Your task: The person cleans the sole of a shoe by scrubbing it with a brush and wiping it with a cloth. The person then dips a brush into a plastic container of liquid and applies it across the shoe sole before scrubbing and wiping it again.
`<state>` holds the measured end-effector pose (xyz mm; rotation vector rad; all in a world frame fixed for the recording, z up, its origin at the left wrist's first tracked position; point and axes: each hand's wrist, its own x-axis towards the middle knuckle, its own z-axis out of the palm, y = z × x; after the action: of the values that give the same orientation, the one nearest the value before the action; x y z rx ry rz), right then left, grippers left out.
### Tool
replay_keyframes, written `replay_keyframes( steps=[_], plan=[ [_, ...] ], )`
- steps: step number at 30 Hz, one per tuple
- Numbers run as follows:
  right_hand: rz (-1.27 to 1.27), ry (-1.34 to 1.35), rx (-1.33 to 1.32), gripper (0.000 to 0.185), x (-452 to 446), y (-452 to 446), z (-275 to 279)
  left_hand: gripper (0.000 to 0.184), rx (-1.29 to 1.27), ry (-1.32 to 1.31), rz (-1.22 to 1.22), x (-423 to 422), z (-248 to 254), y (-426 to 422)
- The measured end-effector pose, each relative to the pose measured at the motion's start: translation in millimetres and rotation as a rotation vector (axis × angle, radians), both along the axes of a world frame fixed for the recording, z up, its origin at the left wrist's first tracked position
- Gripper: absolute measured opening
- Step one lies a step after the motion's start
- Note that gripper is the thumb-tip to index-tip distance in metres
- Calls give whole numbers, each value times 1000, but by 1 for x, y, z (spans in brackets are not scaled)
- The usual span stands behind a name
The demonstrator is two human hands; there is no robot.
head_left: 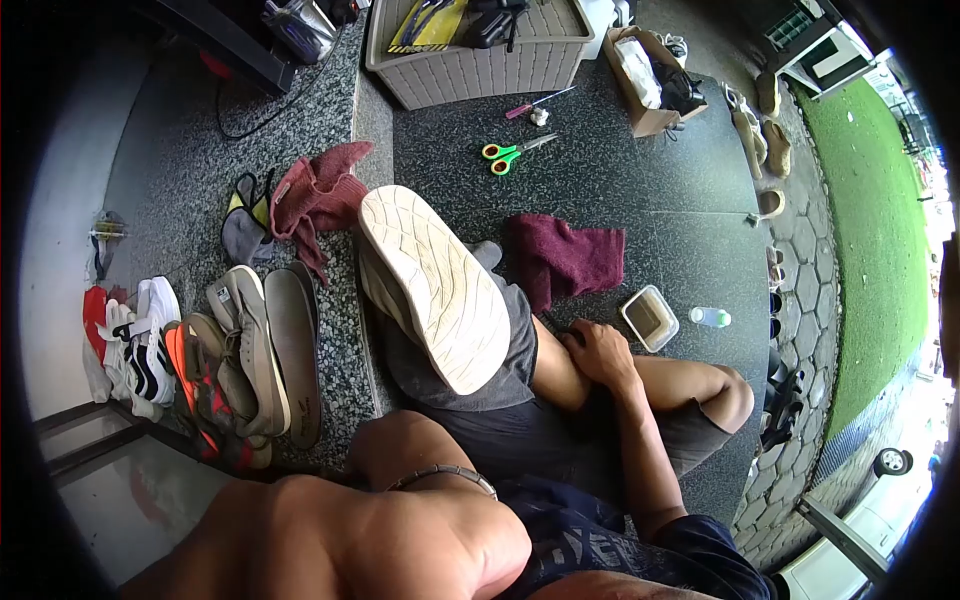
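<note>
A shoe (435, 290) lies across my lap with its cream, wavy-grooved sole facing up and a dark grey cloth (415, 365) under it. My left hand (400, 530) is raised very close to the camera, a bracelet (450, 472) at its wrist; its fingers are not clear. Against my bent leg rests my right hand (602, 352), its fingers curled; a small dark thing shows by the fingertips, too hidden to name. Near that hand are a maroon towel (570, 258) and a clear plastic tub (650, 320) with brownish contents.
Several shoes (240, 350) stand at left beside a reddish cloth (320, 200). Green-handled scissors (508, 153) and a screwdriver-like tool (525, 108) lie ahead, before a grey bin (480, 70) and a cardboard box (650, 90). A small bottle (710, 317) is at right, near the step edge.
</note>
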<state>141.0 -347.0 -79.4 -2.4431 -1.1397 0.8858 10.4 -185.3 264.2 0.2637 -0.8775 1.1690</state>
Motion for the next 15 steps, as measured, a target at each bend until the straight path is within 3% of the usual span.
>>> replay_keyframes(
  steps=[5,9,12,13,15],
  plan=[
    [-2,-8,-18,36,0,1,3,39,-69,-54,93,10,4,-3],
    [-1,4,-12,36,0,2,3,35,23,211,127,13,3,7],
    [-17,3,-10,35,-1,1,3,21,180,541,67,-6,1,19],
    [-21,8,-11,35,-1,1,4,23,201,598,98,-3,0,19],
    [-4,24,-19,34,1,1,5,43,244,714,195,-3,-7,24]
  ],
)
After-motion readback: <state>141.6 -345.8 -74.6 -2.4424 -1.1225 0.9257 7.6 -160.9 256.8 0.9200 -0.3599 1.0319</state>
